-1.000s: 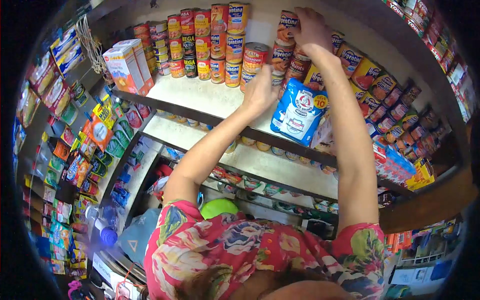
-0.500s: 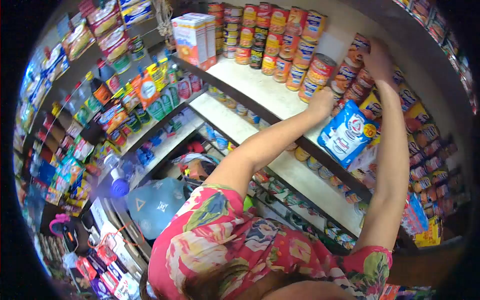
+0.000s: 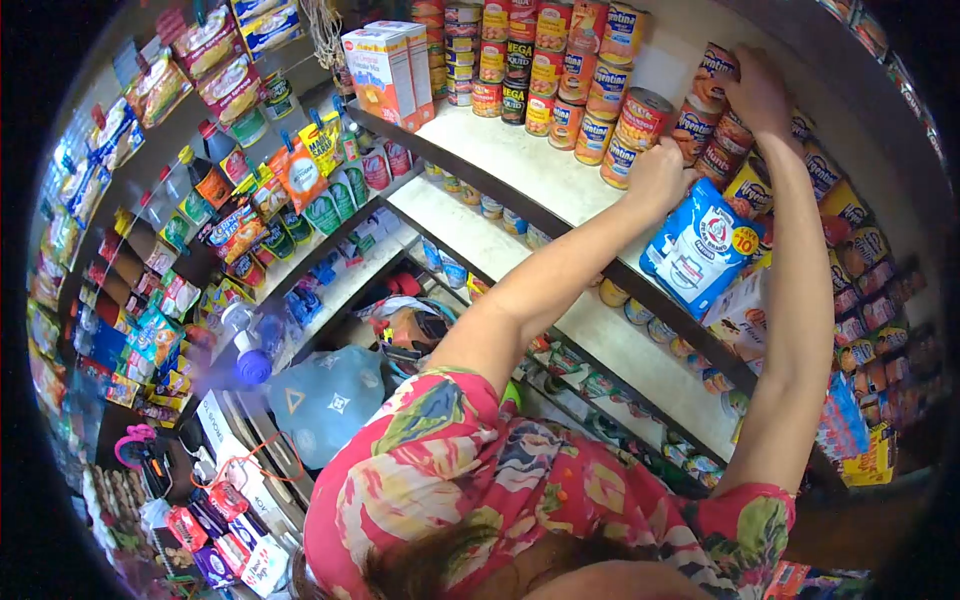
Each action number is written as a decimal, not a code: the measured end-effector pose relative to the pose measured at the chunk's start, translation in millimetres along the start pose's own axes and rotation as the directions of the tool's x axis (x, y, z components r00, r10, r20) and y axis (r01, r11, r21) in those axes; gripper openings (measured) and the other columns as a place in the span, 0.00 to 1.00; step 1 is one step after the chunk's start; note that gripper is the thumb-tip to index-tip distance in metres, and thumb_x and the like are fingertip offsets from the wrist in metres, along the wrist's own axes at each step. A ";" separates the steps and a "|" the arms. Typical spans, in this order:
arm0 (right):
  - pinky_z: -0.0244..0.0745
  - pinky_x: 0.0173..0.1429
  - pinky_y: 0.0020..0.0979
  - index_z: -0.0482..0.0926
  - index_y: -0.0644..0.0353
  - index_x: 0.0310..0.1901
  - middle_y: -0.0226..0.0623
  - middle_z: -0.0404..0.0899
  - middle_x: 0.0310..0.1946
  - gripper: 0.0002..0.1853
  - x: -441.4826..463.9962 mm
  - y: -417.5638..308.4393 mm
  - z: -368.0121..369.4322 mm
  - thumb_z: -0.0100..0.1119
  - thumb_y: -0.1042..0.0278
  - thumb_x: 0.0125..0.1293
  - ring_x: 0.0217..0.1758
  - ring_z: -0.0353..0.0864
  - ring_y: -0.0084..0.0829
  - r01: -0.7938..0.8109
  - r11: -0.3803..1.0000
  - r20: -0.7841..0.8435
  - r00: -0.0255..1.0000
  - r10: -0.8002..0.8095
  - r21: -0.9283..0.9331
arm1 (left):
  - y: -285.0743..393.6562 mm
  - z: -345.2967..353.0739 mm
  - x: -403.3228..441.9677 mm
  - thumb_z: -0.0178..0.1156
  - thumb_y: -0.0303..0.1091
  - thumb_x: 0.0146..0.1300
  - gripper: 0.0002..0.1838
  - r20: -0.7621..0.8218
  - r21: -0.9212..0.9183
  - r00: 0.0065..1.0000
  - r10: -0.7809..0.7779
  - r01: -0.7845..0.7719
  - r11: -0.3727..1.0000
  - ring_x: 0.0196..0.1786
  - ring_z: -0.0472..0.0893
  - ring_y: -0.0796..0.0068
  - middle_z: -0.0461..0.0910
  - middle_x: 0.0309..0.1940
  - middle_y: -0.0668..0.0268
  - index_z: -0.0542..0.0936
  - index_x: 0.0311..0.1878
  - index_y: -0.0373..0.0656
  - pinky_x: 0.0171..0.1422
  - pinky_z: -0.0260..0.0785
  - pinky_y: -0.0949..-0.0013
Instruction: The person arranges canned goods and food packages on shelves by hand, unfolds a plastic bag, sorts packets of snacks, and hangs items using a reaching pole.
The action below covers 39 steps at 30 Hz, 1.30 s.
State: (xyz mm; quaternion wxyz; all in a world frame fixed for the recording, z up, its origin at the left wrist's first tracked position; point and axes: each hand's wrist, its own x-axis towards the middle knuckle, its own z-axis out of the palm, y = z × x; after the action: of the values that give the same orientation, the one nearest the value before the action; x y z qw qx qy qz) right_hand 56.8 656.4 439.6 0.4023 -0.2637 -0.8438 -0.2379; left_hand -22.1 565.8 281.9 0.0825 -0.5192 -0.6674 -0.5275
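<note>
My right hand (image 3: 757, 92) reaches over the top shelf, its fingers curled against the side of an Argentina can (image 3: 716, 66) at the top of a stack. Another Argentina can (image 3: 694, 128) sits directly below it. Low beside this stack is my left hand (image 3: 662, 182), closed, its fingertips hidden. I cannot make out what, if anything, it grips. To its left stands a column topped by a tall can (image 3: 643, 116). A blue Bear Brand pouch (image 3: 702, 246) leans at the shelf front, just below my left hand.
Stacked cans (image 3: 545, 75) line the back of the shelf (image 3: 490, 155). A pancake mix box (image 3: 388, 75) stands at its left end. More cans (image 3: 860, 270) fill the right side. Sachets and bottles (image 3: 215, 175) crowd the left shelves. A blue-grey bag (image 3: 325, 405) lies below.
The view has shifted slightly, so the shelves sit a little higher. My left hand has moved slightly right, closer to the can stack. My right hand stays at the top can.
</note>
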 end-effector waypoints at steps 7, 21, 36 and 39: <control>0.69 0.51 0.44 0.71 0.60 0.50 0.44 0.73 0.47 0.23 -0.7 -13.4 -14.1 0.61 0.61 0.53 0.52 0.73 0.46 -0.012 0.997 0.041 0.999 0.016 -0.080 | -6.9 -2.4 1.4 0.71 0.45 0.40 0.25 -0.011 -0.022 1.000 0.010 -0.010 1.000 0.34 0.80 0.47 0.78 0.26 0.44 0.77 0.28 0.29 0.39 0.73 0.54; 0.66 0.53 0.48 0.69 0.56 0.54 0.41 0.71 0.49 0.26 0.9 -22.2 -22.3 0.60 0.60 0.54 0.55 0.71 0.44 -0.049 0.994 0.140 0.988 0.062 -0.095 | -6.6 4.2 0.9 0.64 0.37 0.46 0.19 -0.063 0.090 0.996 0.060 -0.054 0.994 0.29 0.81 0.49 0.78 0.23 0.45 0.73 0.30 0.28 0.34 0.75 0.55; 0.64 0.57 0.49 0.70 0.56 0.54 0.40 0.71 0.52 0.26 2.9 -26.2 -24.7 0.60 0.63 0.52 0.58 0.69 0.42 -0.064 0.989 0.124 0.989 0.081 -0.134 | -8.0 13.0 7.6 0.62 0.40 0.48 0.21 -0.075 0.144 0.995 0.067 -0.056 0.988 0.26 0.81 0.47 0.77 0.19 0.45 0.71 0.32 0.28 0.30 0.74 0.53; 0.64 0.56 0.49 0.70 0.56 0.54 0.40 0.71 0.51 0.26 3.5 -22.6 -22.1 0.60 0.62 0.52 0.58 0.69 0.42 -0.058 0.992 0.111 0.991 0.070 -0.107 | -10.7 14.5 8.6 0.63 0.42 0.49 0.23 -0.073 0.155 0.994 0.085 -0.072 0.985 0.26 0.81 0.47 0.77 0.19 0.45 0.70 0.34 0.28 0.30 0.75 0.54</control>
State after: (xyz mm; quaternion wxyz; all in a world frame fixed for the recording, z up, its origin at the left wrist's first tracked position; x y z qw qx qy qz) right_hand 52.8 626.8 450.6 0.3463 -0.3246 -0.8430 -0.2529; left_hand -27.9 583.5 274.7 0.1691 -0.5160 -0.6810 -0.4914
